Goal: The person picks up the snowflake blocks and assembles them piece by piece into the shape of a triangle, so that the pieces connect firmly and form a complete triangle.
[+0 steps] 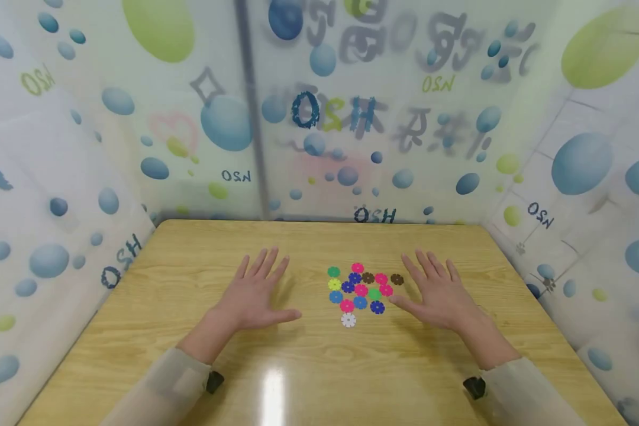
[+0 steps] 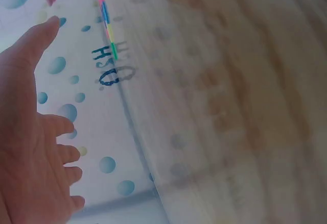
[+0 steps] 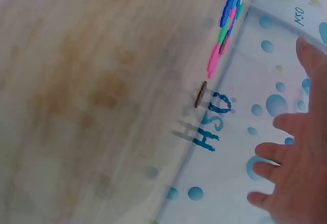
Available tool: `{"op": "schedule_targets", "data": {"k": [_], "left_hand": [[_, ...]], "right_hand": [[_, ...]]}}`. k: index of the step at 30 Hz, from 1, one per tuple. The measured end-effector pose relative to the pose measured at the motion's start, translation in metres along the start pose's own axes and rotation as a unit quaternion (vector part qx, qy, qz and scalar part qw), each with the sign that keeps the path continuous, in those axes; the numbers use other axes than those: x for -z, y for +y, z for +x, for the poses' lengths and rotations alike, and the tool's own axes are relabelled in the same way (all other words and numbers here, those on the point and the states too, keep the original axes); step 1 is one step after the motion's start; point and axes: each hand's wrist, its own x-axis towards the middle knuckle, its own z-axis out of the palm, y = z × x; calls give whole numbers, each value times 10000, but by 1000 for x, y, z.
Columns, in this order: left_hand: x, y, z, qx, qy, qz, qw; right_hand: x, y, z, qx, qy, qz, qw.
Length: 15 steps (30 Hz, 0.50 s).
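Observation:
Flat notched plastic discs in several colours lie in a loose cluster at the middle of the wooden table (image 1: 309,367). A white disc (image 1: 348,320) is nearest the front, a green one (image 1: 333,271) is at the back left, and a brown one (image 1: 397,279) lies at the right end, slightly apart. To the left of the cluster, my left hand (image 1: 252,299) is held palm down with its fingers spread, holding nothing. My right hand (image 1: 441,299) mirrors it on the other side, its thumb close to a pink disc (image 1: 386,290). Both wrist views show the hands raised off the tabletop.
Patterned curtain walls (image 1: 319,177) with blue and green spots enclose the table at the back and both sides. Dark straps or mounts (image 1: 475,387) show at the cuffs. A bright light reflection lies on the front of the table.

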Motion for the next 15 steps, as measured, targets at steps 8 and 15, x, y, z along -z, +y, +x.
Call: {"op": "schedule_targets", "data": {"k": [8, 15], "left_hand": [[-6, 13, 9, -671, -459, -1437, 9863], [-25, 36, 28, -1061, -1271, -2103, 9635]], "right_hand": [[-3, -3, 4, -100, -290, 1701, 9849], [-18, -4, 7, -237, -1225, 2959, 9470]]}}
